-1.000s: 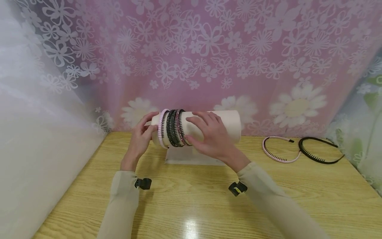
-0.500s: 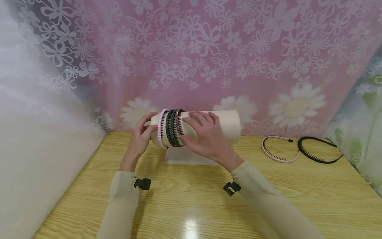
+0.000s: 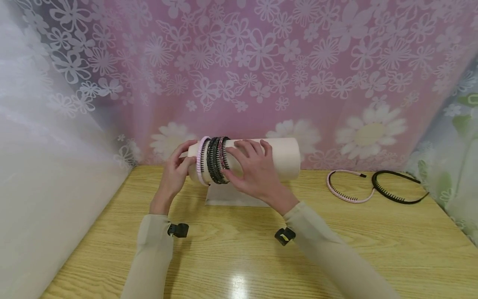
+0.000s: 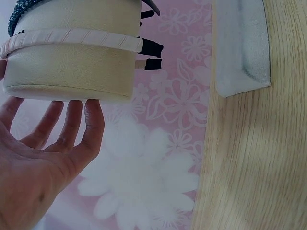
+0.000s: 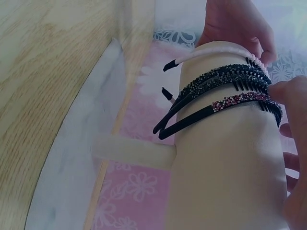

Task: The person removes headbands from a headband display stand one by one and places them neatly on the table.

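Note:
A cream padded headband stand (image 3: 286, 158) lies across the middle, a horizontal roll on a pale base (image 3: 231, 197). Around its left part sit a pink ribbon-wrapped headband (image 4: 84, 38), dark glitter headbands (image 5: 223, 75) pressed together, and a black headband with pink-red glitter (image 5: 240, 99). My left hand (image 3: 173, 171) holds the roll's left end, thumb beside the pink headband and fingertips at the end rim. With fingers spread over the roll, my right hand (image 3: 255, 172) touches the pink-red glitter headband at its right side. Some right fingers are hidden behind the roll.
On the wooden table (image 3: 224, 253) at the right lie a pink toothed headband (image 3: 349, 200) and a black toothed headband (image 3: 399, 199), their ends touching. A pink floral curtain (image 3: 239, 74) hangs behind, with a whitish sheet (image 3: 48, 166) along the left.
My right hand has shifted left along the roll, and the pink-red glitter headband has slid slightly left, closer to the dark ones. The left hand stays in place.

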{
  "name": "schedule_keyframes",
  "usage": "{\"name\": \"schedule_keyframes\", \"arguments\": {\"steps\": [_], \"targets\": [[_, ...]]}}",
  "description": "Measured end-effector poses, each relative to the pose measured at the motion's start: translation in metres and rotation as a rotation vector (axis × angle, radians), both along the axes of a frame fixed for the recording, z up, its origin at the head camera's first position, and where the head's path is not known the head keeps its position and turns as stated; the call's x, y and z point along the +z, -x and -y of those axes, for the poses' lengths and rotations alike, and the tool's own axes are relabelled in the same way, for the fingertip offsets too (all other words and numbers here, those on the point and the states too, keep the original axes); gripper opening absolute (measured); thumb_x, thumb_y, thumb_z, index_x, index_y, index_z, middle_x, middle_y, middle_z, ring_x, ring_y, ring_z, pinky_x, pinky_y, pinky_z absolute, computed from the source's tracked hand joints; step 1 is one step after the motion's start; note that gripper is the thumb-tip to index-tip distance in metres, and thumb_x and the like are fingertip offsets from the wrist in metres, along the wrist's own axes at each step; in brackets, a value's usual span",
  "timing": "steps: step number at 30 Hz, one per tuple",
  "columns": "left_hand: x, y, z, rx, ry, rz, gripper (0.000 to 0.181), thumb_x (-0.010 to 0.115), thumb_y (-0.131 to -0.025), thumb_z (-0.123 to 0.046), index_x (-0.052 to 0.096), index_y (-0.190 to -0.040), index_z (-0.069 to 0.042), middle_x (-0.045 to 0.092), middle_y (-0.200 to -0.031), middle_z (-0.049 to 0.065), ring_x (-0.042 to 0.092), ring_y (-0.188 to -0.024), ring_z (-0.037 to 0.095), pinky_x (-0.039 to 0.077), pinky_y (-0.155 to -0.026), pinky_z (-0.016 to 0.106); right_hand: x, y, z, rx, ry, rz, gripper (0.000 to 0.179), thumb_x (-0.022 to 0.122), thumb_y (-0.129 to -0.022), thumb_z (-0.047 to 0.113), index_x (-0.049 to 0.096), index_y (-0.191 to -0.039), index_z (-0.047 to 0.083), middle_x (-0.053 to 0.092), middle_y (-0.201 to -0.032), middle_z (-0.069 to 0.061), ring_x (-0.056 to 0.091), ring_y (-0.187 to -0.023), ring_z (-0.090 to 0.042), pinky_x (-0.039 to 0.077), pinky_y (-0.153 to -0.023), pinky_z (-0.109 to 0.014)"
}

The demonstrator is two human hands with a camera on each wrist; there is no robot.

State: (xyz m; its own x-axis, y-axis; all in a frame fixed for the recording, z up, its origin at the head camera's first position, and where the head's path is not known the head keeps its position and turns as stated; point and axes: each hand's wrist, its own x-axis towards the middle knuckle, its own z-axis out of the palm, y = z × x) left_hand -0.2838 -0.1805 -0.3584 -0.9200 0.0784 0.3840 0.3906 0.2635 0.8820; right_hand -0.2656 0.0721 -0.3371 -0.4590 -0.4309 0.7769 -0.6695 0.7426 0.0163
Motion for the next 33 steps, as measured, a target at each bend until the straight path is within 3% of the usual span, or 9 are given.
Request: {"name": "schedule_keyframes", "arguments": {"steps": [15,26,33], "targets": [[-0.0008,0.0003,0.0000,0.003,0.005,0.000,0.042,0.055,-0.104,-0.029,0.056,-0.146,-0.030,0.055,-0.141,0.005,0.063,-0.116,0.021,0.057,-0.073,0.027,-0.0005,-0.0005,0.0025,-0.042,0.000,-0.002,0.044,0.073,-0.090,0.045,0.067,-0.123,0.018,0.064,-0.127,-0.010,0.057,-0.119,-0.033,0.034,-0.106,-0.063],[-0.0003,-0.0001,-0.0006,-0.004,0.011,0.009,0.042,0.054,-0.104,-0.030,0.055,-0.146,-0.031,0.054,-0.142,0.005,0.063,-0.117,0.023,0.058,-0.075,0.027,0.0045,-0.0020,-0.0035,-0.010,0.041,0.042,0.047,0.069,-0.090,0.035,0.065,-0.133,0.018,0.065,-0.130,-0.012,0.059,-0.120,-0.033,0.038,-0.105,-0.060],[-0.0011,0.0004,-0.0005,-0.006,0.002,0.010,0.042,0.054,-0.105,-0.029,0.054,-0.147,-0.030,0.054,-0.142,0.005,0.063,-0.117,0.022,0.058,-0.075,0.027,0.0077,-0.0010,-0.0068,-0.017,0.022,0.028,0.041,0.065,-0.091,0.035,0.068,-0.128,0.017,0.069,-0.128,-0.008,0.059,-0.123,-0.031,0.040,-0.104,-0.059]]}}
